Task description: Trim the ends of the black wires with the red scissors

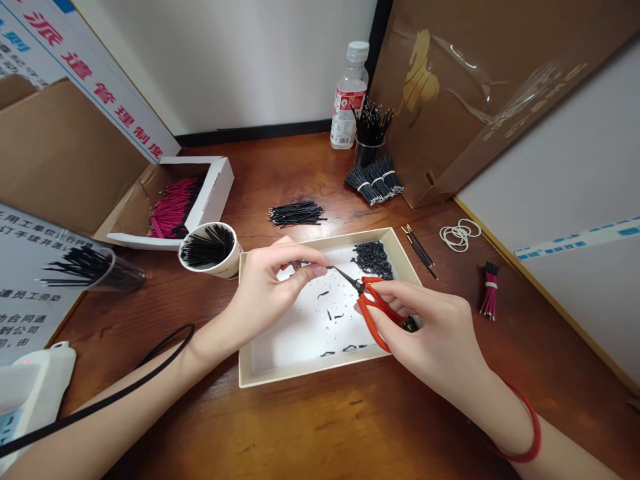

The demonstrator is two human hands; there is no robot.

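My right hand (425, 320) grips a pair of small scissors with orange handles (373, 323), their narrow dark blades pointing left. Between the thumb and forefinger of my left hand (273, 280) is the end of a thin black wire (330, 267), pinched close to the blade tips; most of the wire is hidden by the fingers. Both hands are over a shallow cream box (285, 377) with a white bottom. Black scraps (373, 259) are heaped in its far right corner, and a few small bits lie scattered across the bottom.
Behind the box lies a pile of black wires (297, 213). A paper cup (220, 263) of black wires and a white carton (220, 183) with pink wires stand left. Bundled black wires (375, 181), a bottle (349, 100), rubber bands (459, 235) and a pink bundle (490, 293) are right.
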